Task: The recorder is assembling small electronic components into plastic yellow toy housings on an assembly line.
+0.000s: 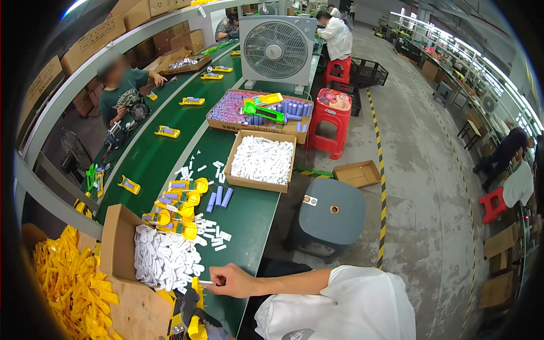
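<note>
At the near edge of the green bench, my right hand (233, 281) pinches a small white plastic piece (207, 283). It is held against the upper end of a yellow plastic housing (198, 294). My left hand (211, 331), in a dark grey glove, is closed round that housing, and part of the housing is hidden by the fingers. Just beyond, a cardboard box (118, 243) holds a heap of white plastic parts (164, 258). Several yellow housings with purple cells (181, 207) lie at the box's far side. Loose white pieces (214, 233) are scattered beside them.
A carton of small white pieces (263, 161) and a tray of purple battery cells (229, 107) stand farther along, before a box fan (277, 48). Yellow parts (73, 283) are heaped at left. A grey stool (328, 212) is at right. A co-worker (127, 90) sits across the bench.
</note>
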Demonstrator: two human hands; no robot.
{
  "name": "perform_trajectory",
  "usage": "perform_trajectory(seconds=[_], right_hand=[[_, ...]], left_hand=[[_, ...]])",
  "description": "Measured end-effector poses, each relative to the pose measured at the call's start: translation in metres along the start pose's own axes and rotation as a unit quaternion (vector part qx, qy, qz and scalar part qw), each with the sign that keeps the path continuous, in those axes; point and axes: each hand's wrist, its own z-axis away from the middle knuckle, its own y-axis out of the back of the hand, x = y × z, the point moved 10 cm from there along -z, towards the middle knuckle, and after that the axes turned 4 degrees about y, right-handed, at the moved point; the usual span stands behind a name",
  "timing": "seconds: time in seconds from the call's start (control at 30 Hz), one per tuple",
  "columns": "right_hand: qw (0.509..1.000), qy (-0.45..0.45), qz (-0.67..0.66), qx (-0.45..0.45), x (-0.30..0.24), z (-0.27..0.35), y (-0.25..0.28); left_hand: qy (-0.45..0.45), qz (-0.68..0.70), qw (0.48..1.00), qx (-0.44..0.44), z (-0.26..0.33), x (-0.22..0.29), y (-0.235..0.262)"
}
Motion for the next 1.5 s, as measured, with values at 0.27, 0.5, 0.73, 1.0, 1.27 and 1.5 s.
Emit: perform_trajectory(seconds=[0.27, 0.5, 0.73, 1.0, 1.27, 1.5], right_hand=[[0.998, 0.003, 0.042, -0.036, -0.01, -0.001, -0.003], [0.986, 0.008, -0.073, -0.149, -0.021, -0.01, -0.002], [0.862, -0.15, -0.362, -0.322, -0.004, 0.022, -0.042], [0.897, -0.176, -0.249, -0.322, 0.023, 0.035, -0.048], [0.944, -0.163, -0.267, -0.104, 0.014, -0.003, 0.008], [0.965, -0.065, -0.205, -0.151, 0.001, -0.002, 0.016]], left_hand=[[-0.002, 0.044, 0.999, -0.005, 0.045, 0.001, 0.012], [-0.017, 0.083, 0.996, -0.018, 0.042, 0.007, 0.006], [0.04, -0.002, 0.998, 0.039, 0.045, -0.002, 0.008], [0.118, -0.083, 0.972, 0.183, 0.072, -0.029, 0.053], [0.173, -0.042, 0.979, 0.102, 0.032, -0.039, -0.003], [0.044, -0.012, 0.992, 0.114, 0.006, 0.023, -0.011]])
